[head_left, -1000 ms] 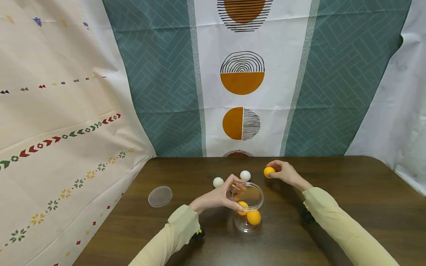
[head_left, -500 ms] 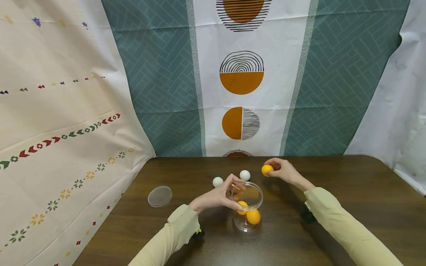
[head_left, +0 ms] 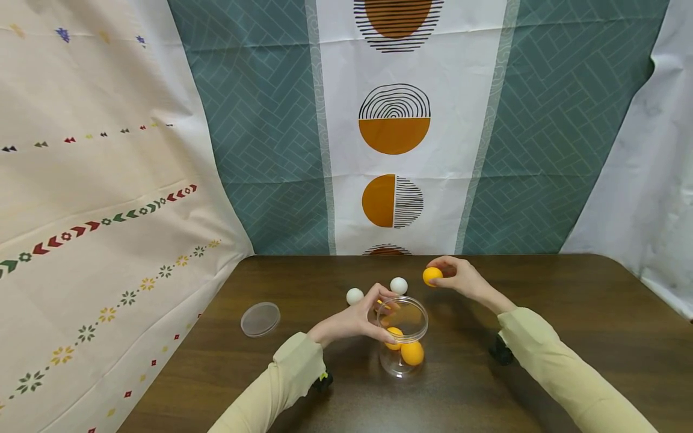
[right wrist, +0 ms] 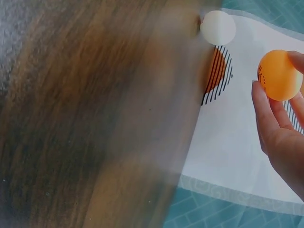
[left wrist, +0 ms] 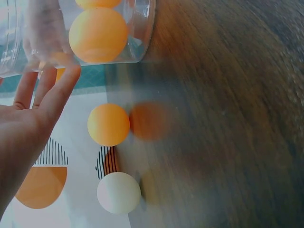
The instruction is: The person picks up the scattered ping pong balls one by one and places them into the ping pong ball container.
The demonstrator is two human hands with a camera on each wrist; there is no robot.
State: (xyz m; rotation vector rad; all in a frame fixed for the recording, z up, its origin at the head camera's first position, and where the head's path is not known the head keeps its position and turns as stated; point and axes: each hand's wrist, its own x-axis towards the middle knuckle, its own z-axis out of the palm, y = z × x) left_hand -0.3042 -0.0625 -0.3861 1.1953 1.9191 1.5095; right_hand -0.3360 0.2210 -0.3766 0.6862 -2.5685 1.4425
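My left hand (head_left: 360, 319) holds a clear plastic jar (head_left: 397, 373) near its rim, the thumb in front and the fingers round the back. The jar stands upright and uncovered on the table, with an orange ping-pong ball (head_left: 412, 353) and a second orange one (head_left: 393, 338) visible inside. Back and to the right, my right hand (head_left: 464, 280) pinches another orange ping-pong ball (right wrist: 280, 75) between thumb and fingers, above the table. Behind the jar lies a further orange ball (left wrist: 108, 124), mostly hidden by the left hand in the head view.
Two white ping-pong balls lie behind the jar, a left one (head_left: 354, 296) and a right one (head_left: 399, 285). A clear round lid (head_left: 260, 319) lies flat at the left of the dark wooden table (head_left: 568, 325). Patterned cloth (head_left: 271, 150) hangs behind the table.
My right hand has shifted slightly left and up with the orange ping-pong ball in its fingers. The left hand and the jar stay where they were.
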